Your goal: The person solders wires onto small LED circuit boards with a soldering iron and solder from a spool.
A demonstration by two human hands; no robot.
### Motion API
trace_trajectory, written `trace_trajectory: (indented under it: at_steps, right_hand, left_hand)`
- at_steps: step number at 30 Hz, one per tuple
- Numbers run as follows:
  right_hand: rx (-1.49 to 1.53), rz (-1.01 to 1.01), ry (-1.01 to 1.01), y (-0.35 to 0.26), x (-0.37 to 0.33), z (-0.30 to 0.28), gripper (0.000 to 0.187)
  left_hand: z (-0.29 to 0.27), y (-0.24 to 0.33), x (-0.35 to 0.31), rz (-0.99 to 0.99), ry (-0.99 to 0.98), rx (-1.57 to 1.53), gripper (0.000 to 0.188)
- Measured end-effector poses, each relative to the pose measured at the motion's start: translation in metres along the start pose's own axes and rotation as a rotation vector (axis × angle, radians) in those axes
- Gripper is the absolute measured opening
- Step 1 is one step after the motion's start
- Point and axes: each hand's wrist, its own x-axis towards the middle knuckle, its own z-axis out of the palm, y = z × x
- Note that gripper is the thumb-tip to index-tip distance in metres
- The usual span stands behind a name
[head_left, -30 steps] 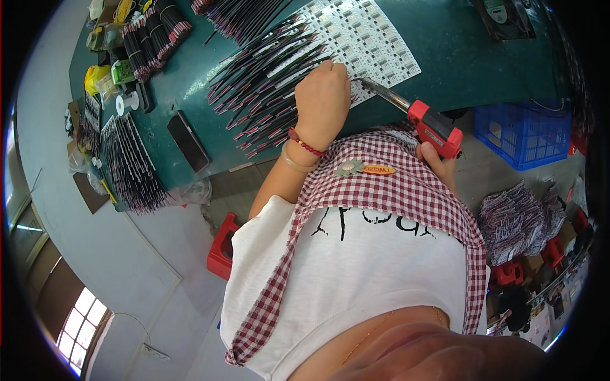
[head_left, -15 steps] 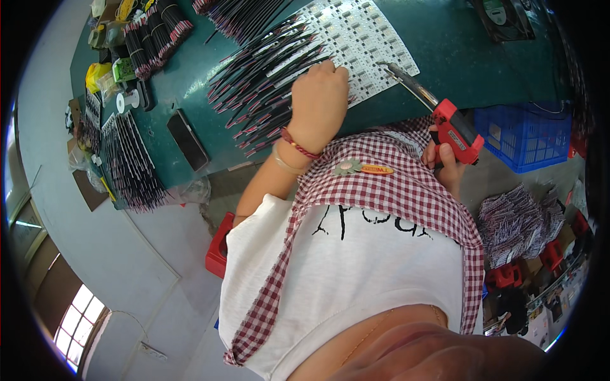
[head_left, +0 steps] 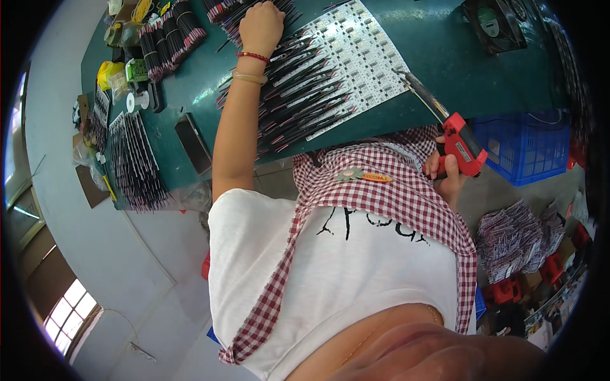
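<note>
My left hand [head_left: 262,26] reaches to the far side of the bench, over a pile of loose black wires [head_left: 230,20]. Its fingers curl downward, and their tips are hidden. In my right hand [head_left: 447,173] is a red-handled soldering gun [head_left: 459,143], held low at the bench's near edge. The gun's metal tip points up and left, close to the right edge of a white circuit board panel [head_left: 365,51]. Rows of black wires with reddish ends [head_left: 298,95] lie across the left part of that panel.
A dark phone [head_left: 192,143] lies on the green bench [head_left: 438,38], left of the panel. Wired strips [head_left: 133,162], a white spool [head_left: 137,101] and bundled wires [head_left: 187,25] sit farther left. A black fan [head_left: 492,25] stands far right, above a blue crate [head_left: 524,149].
My left hand has moved from the panel's wires up and left to the loose wire pile. The soldering gun stays in my right hand, nearly in place.
</note>
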Motion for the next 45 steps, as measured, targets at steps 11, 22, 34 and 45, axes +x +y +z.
trace_trajectory:
  at_steps: [11, 22, 34, 45]
  right_hand:
    - [-0.023, -0.007, -0.012, -0.005, 0.014, 0.002, 0.038]
    - [0.028, -0.006, -0.054, 0.005, 0.013, 0.002, 0.037]
    - [0.088, -0.019, -0.018, 0.001, 0.014, 0.002, 0.033]
    - [-0.136, -0.045, -0.194, -0.002, 0.025, -0.005, 0.055]
  left_hand:
    - [-0.007, 0.002, 0.004, 0.025, 0.023, -0.09, 0.015]
    - [-0.017, 0.016, -0.017, 0.092, 0.108, 0.018, 0.012]
    - [-0.039, 0.014, -0.008, 0.119, 0.22, -0.331, 0.008]
    - [-0.08, 0.12, -0.135, 0.078, -0.213, -0.602, 0.008]
